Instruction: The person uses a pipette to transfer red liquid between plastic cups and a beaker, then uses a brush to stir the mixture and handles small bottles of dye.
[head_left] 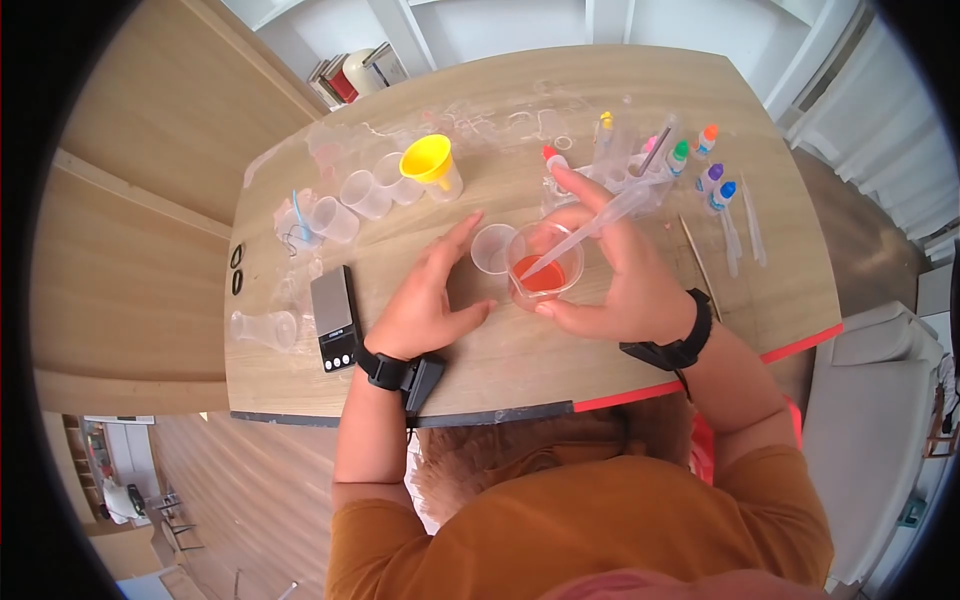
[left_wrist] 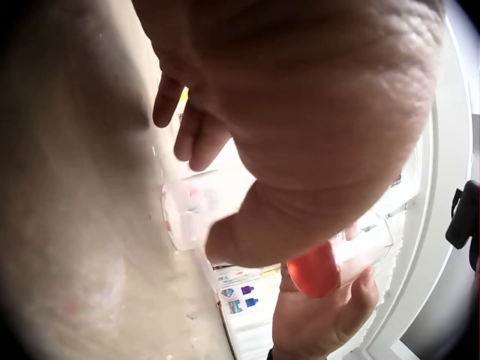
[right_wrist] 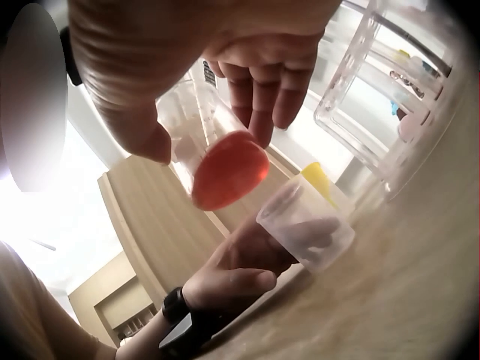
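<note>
My right hand holds a clear plastic beaker with red liquid in its bottom, thumb on one side and fingers on the other. The right wrist view shows the beaker's underside, lifted off the table. A translucent dropper leans in the beaker, its tip down at the liquid and its upper part crossing over the right hand. Beside the beaker, a frosted plastic cup stands on the table. To the left of that cup is my left hand, thumb and fingers spread apart, with nothing in its grasp.
At the back right, a clear rack stands among bottles with coloured caps, including a blue-capped bottle. A wooden stick lies near the right hand. Leftward are a yellow funnel, several plastic cups, a black scale and a flask.
</note>
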